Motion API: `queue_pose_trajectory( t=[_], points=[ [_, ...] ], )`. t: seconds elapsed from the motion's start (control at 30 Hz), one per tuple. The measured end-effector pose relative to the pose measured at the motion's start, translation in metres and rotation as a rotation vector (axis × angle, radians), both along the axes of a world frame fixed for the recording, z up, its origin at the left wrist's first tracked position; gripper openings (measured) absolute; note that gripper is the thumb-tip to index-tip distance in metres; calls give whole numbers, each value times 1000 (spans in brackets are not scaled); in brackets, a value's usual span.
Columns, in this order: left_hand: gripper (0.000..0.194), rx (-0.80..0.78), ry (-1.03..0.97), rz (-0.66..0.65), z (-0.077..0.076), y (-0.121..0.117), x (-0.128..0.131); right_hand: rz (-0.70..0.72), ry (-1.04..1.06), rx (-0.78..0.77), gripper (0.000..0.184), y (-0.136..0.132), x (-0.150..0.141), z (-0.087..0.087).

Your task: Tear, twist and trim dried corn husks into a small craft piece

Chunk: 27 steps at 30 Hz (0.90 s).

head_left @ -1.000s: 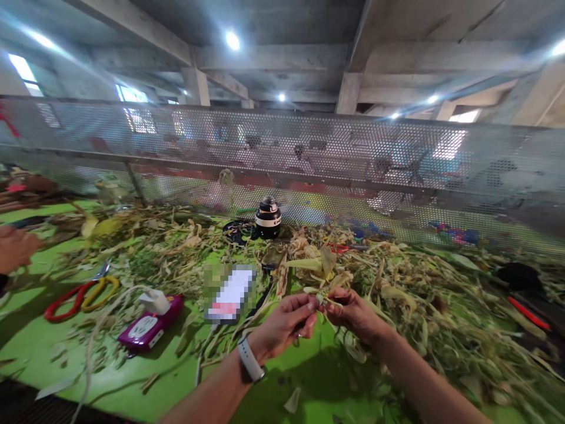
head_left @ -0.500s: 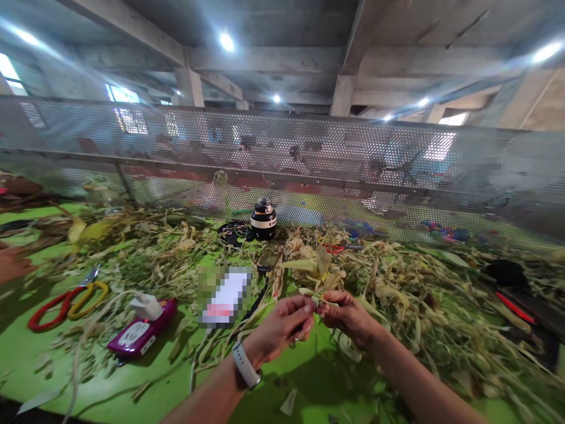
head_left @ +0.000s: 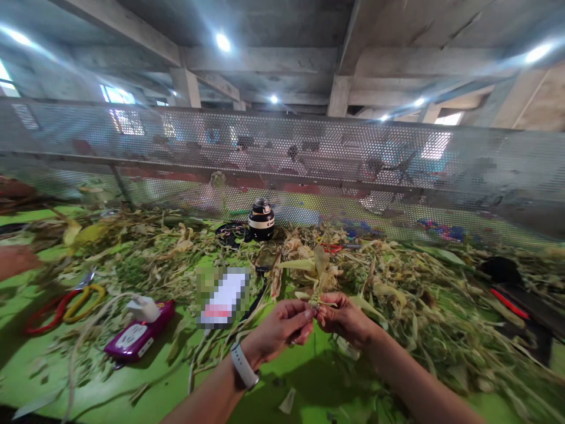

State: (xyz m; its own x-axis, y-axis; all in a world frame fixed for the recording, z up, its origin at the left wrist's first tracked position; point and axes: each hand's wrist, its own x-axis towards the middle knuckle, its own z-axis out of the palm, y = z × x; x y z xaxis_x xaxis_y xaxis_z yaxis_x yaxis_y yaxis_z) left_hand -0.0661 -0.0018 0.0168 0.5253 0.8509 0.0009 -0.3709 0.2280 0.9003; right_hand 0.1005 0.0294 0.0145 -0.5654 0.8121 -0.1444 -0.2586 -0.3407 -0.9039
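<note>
At the front centre my left hand (head_left: 280, 331) and my right hand (head_left: 348, 321) meet over the green tabletop (head_left: 291, 368). Both pinch a small sprig of pale, dried plant (head_left: 315, 298) between thumb and fingers. Its lower part is hidden by my fingertips. A pale watch strap (head_left: 243, 366) circles my left wrist. Just beyond my hands lies a heap of withered leaves and stems (head_left: 300, 250). More dry plant matter (head_left: 424, 318) spreads beside my right forearm.
To the left lie red-and-yellow-handled scissors (head_left: 66, 309), a purple power bank (head_left: 139, 338) with a white charger (head_left: 143, 308), and a phone (head_left: 225, 294). A black jar (head_left: 261, 222) stands before the perforated metal screen (head_left: 282, 159). Another person's hand (head_left: 17, 263) shows at the left edge.
My hands stay together on the sprig, with only slight finger movement. The view shifts a little, and the other person's hand at the left edge has moved slightly.
</note>
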Motion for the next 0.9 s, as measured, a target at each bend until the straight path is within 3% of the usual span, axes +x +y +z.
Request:
queue_pose_trajectory(
  t=[0.47, 0.63, 0.73, 0.9],
  points=[
    [30, 55, 84, 1, -5, 2, -1, 18, 20, 40, 30, 0, -2, -3],
    [29, -15, -15, 36, -1, 4, -4, -14, -8, 90, 31, 3, -4, 0],
    [28, -5, -36, 73, 0, 6, -6, -50, -97, 174, 44, 7, -1, 7],
    [32, 24, 155, 98, -2, 10, -6, -232, -371, 487, 36, 21, 17, 24]
  ],
)
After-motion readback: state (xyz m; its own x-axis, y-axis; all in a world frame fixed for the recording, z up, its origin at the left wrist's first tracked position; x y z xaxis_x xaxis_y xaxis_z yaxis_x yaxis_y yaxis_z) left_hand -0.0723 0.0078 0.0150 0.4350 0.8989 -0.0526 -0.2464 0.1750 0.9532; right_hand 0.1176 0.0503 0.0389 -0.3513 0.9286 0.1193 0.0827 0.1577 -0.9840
